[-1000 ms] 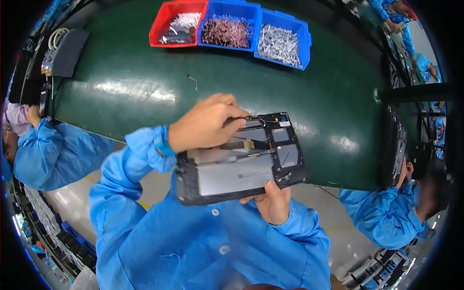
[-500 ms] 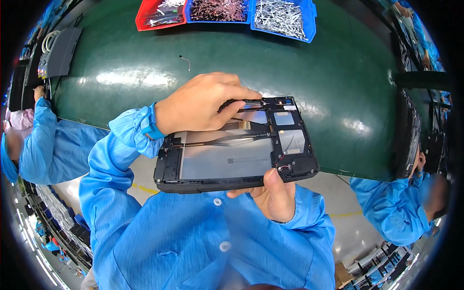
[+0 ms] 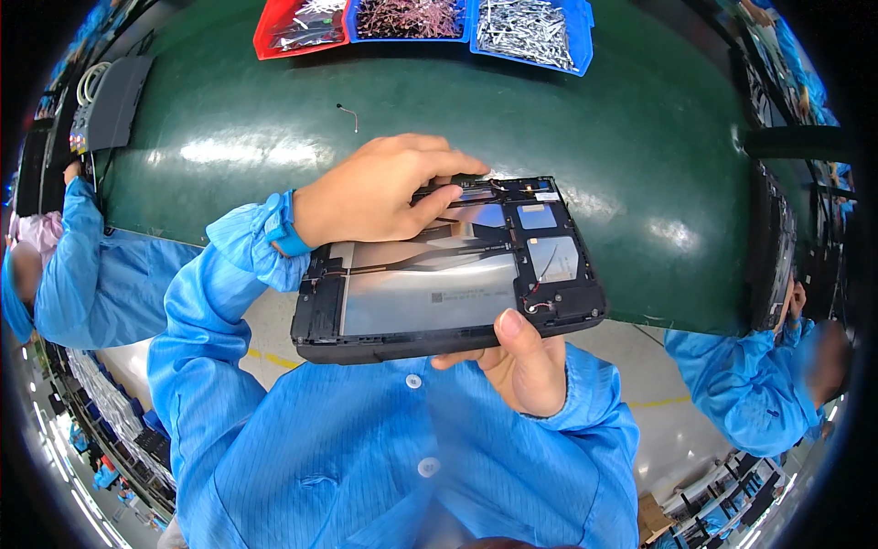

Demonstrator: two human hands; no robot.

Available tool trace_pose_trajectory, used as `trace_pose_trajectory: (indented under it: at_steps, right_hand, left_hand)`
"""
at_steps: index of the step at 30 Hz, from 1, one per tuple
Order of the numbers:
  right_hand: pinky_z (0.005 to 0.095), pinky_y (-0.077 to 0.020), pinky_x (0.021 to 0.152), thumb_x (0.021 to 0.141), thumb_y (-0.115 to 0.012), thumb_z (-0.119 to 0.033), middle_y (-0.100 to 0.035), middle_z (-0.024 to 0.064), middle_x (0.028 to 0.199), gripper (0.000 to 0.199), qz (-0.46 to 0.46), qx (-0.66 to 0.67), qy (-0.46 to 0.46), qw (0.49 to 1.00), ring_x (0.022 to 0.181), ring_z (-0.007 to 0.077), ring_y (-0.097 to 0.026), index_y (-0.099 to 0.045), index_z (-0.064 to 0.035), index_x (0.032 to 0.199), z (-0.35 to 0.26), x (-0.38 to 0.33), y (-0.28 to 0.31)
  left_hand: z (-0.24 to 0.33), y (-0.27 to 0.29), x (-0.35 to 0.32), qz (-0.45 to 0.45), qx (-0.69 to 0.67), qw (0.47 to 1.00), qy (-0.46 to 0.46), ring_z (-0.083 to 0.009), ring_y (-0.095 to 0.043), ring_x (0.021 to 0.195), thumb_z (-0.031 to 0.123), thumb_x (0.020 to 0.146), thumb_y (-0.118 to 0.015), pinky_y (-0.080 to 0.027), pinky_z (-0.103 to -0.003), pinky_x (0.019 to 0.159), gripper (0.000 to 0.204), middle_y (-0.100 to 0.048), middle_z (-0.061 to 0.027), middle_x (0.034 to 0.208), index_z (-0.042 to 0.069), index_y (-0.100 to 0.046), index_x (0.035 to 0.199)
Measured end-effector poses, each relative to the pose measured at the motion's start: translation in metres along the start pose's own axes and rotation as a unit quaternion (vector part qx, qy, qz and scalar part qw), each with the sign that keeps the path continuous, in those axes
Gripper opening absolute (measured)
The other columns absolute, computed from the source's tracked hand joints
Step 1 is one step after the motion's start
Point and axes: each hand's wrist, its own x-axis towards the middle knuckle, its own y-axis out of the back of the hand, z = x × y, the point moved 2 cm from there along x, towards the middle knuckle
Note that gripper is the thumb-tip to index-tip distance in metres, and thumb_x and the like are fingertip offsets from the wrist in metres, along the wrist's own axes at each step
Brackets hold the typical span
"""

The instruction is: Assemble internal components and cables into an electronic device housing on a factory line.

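An opened tablet (image 3: 430,293) with a black frame lies tilted in my hands above my lap, its inside facing up. A large silver battery, dark flat cables and thin red and black wires show in it. My left hand (image 3: 384,188) reaches over its left part and grips the far edge, with thumb inside the frame and forefinger along the rim. What lies under those fingers is hidden. From below, my right hand (image 3: 526,366) holds the near right edge, thumb on the side and the other fingers underneath.
On the green table (image 3: 640,137), a small part with a thin wire (image 3: 348,114) lies beyond my left hand. Farther back stand a red bin (image 3: 265,41) and two blue bins (image 3: 585,46) of small parts. A grey device (image 3: 119,101) is at far left. Co-workers in blue sit at both sides.
The tablet's far right corner has risen slightly away from me, and its tilt has changed a little. My left forefinger has shifted slightly along the far rim. Both hands keep their hold.
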Motion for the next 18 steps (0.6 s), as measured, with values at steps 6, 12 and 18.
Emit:
trace_pose_trajectory:
  at_steps: [6, 12, 18]
  right_hand:
    - [0.0479, -0.0629, 0.091, 0.103, -0.058, -0.012, -0.066, 0.0223, 0.134, 0.049, 0.038, -0.001, -0.006, 0.999, 0.114, 0.0343, -0.07, -0.047, 0.0059, 0.147, -0.002, 0.0, 0.023]
    - [0.0292, -0.0524, 0.099, 0.1, -0.067, -0.008, -0.069, 0.0122, 0.13, 0.048, 0.261, -0.225, 0.104, 0.933, 0.112, 0.0193, -0.068, -0.05, 0.0024, 0.144, -0.043, 0.01, 0.093]
    - [0.0311, -0.0508, 0.102, 0.103, -0.07, -0.013, -0.068, 0.0138, 0.132, 0.054, 0.252, -0.281, 0.118, 0.918, 0.118, 0.0174, -0.066, -0.045, 0.0037, 0.148, -0.061, 0.019, 0.102]
  left_hand:
    - [0.001, -0.004, -0.008, 0.044, 0.03, 0.998, -0.034, -0.0333, -0.067, 0.085, 0.007, 0.096, -0.068, -0.055, -0.044, 0.076, 0.035, -0.069, -0.0157, 0.096, 0.006, -0.071, 0.13]
    - [0.015, -0.024, -0.02, 0.071, -0.182, 0.961, 0.193, -0.0091, -0.064, 0.064, 0.009, 0.102, -0.069, -0.051, -0.028, 0.056, 0.034, -0.068, -0.0041, 0.084, -0.004, -0.064, 0.133]
    - [0.001, -0.043, -0.005, 0.137, -0.413, 0.859, 0.27, -0.0122, -0.071, 0.066, 0.007, 0.104, -0.066, -0.058, -0.027, 0.053, 0.018, -0.072, -0.0098, 0.092, -0.006, -0.066, 0.117]
